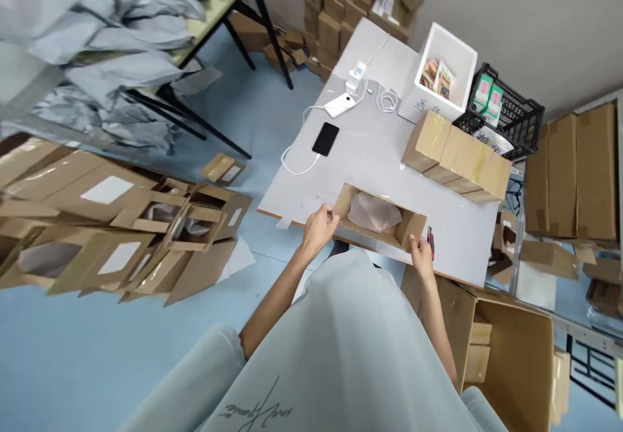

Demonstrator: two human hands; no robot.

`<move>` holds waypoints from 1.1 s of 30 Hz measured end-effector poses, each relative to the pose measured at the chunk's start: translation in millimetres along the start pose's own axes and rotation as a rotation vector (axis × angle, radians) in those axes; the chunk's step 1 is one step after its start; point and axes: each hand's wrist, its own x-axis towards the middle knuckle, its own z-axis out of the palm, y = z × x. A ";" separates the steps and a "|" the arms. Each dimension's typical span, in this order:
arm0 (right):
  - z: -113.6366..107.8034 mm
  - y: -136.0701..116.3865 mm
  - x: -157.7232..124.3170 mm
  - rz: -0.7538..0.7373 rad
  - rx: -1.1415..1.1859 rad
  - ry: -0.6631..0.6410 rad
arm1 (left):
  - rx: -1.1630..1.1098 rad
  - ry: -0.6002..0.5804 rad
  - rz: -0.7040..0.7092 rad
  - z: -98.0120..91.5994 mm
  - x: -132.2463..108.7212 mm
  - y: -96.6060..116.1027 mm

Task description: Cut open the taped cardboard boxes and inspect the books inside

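Open cardboard box [409, 228], pale contents [372, 213]

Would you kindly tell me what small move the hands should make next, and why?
Perhaps slide the open box slightly inward on the table: it sits at the near edge, and the left hand and right hand hold its opposite ends.

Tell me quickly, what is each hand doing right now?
Left hand: closed, holding the left end of the open cardboard box.
Right hand: closed, holding the same box's right end.
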 end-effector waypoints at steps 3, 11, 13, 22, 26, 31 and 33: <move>5.9 -11.2 -3.6 -0.047 -0.055 -0.030 | -0.084 0.116 -0.053 -19.4 -36.9 -16.4; 75.0 -27.4 -26.9 -0.281 0.037 -0.351 | -0.335 0.488 -0.327 -57.3 -195.7 -70.8; 102.8 -35.4 -42.1 -0.319 0.067 -0.446 | -0.339 0.569 -0.394 -63.5 -239.3 -84.0; 182.9 -70.3 -121.9 -0.458 0.008 -0.670 | -0.326 0.758 -0.594 -95.7 -347.4 -138.4; 207.8 -88.8 -138.5 -0.480 -0.023 -0.709 | -0.373 0.802 -0.634 -104.4 -353.9 -163.3; 266.5 -128.2 -155.1 -0.534 -0.113 -0.748 | -0.445 0.823 -0.695 -120.4 -356.9 -217.4; 304.5 -147.4 -167.2 -0.562 -0.146 -0.767 | -0.479 0.844 -0.712 -134.9 -360.8 -250.5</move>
